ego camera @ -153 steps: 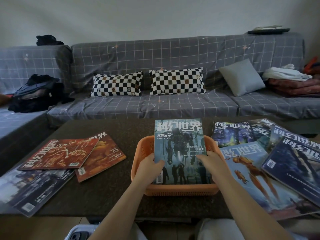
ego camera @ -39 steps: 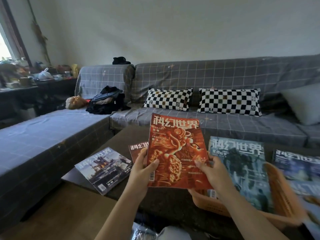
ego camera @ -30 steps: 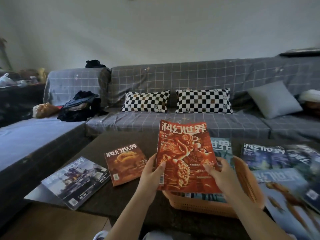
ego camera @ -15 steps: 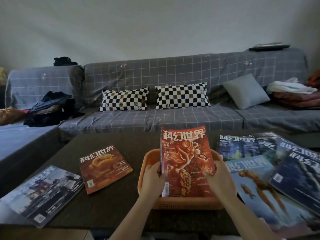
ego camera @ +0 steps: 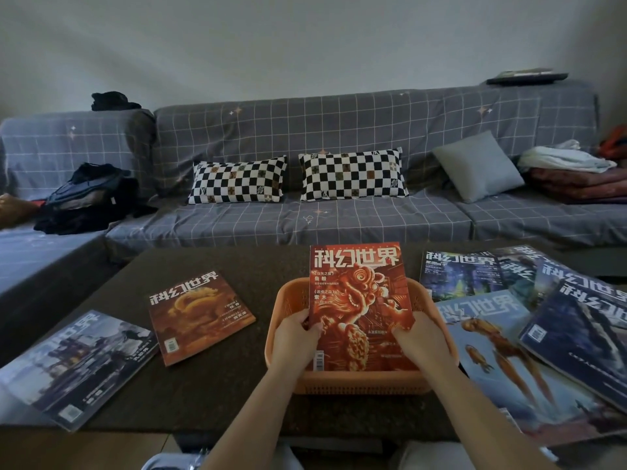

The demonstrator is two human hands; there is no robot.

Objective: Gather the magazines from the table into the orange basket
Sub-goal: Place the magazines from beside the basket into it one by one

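The orange basket (ego camera: 288, 300) stands on the dark table (ego camera: 217, 385) in front of me. A red magazine (ego camera: 359, 300) lies tilted inside it, its top edge sticking out over the far rim. My left hand (ego camera: 295, 337) grips its left edge and my right hand (ego camera: 424, 340) its right edge, both inside the basket. An orange-brown magazine (ego camera: 200, 313) and a grey-blue magazine (ego camera: 74, 364) lie flat on the table to the left. Several blue magazines (ego camera: 509, 340) overlap on the right.
A grey checked sofa (ego camera: 339, 212) runs behind the table and along the left side. On it lie two black-and-white checked pillows (ego camera: 237, 179), a grey cushion (ego camera: 478, 166), dark clothes (ego camera: 88, 198) at the left and folded blankets (ego camera: 576, 174) at the right.
Both hands have carried the red magazine from the left of the table over the basket and lowered it in, on top of the blue one placed there earlier. The view swung back to centre.
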